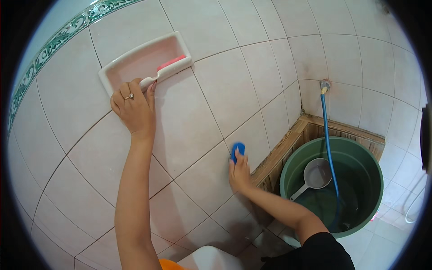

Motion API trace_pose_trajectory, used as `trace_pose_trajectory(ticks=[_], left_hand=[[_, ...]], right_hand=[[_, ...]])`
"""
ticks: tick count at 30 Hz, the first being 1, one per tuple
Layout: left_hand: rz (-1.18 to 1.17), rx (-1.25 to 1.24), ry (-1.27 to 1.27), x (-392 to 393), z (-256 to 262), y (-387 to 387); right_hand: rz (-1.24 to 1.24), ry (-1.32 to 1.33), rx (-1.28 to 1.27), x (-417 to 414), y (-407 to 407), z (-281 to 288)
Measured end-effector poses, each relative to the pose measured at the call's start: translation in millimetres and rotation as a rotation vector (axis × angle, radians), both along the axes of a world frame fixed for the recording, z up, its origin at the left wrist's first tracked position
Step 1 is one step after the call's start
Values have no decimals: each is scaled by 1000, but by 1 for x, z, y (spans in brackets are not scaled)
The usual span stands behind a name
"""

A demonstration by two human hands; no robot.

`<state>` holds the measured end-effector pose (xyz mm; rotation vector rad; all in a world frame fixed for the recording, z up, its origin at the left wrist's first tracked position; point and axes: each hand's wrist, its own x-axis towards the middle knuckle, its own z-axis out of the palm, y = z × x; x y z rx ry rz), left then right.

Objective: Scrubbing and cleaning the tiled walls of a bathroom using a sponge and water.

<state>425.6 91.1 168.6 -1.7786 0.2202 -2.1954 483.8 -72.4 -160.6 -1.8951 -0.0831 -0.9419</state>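
With a ring on one finger, my left hand grips the lower lip of a white ceramic wall recess at upper left. A pink and white object, which looks like a brush, lies along that lip, its pale end at my thumb and fingers. Lower and to the right, my right hand holds a blue brush or scrubber against the pale wall tiles. That hand is slightly blurred, and the face of the blue thing towards the wall is hidden.
At right stands a green plastic tub with water and a dipper inside. A blue hose runs into it from a wall tap. A wood-look ledge borders the tub. Something white and rounded is at the bottom.
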Motion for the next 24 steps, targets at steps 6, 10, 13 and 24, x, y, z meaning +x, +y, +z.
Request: trace_pose_trajectory(ticks=[6,10,13,24], left_hand=[[-35,8,-22,2,3,-24],[23,6,-61,0,-1,-8],[-23,22,-81,-1,0,-8],[-20,-4,-98,5,-3,-1]], right_hand=[[-272,-111,275,71,-85,52],[44,57,35,13,-13,17],[33,-119,-228,-6,-6,-4],[40,151,-15,-5,-5,-1]])
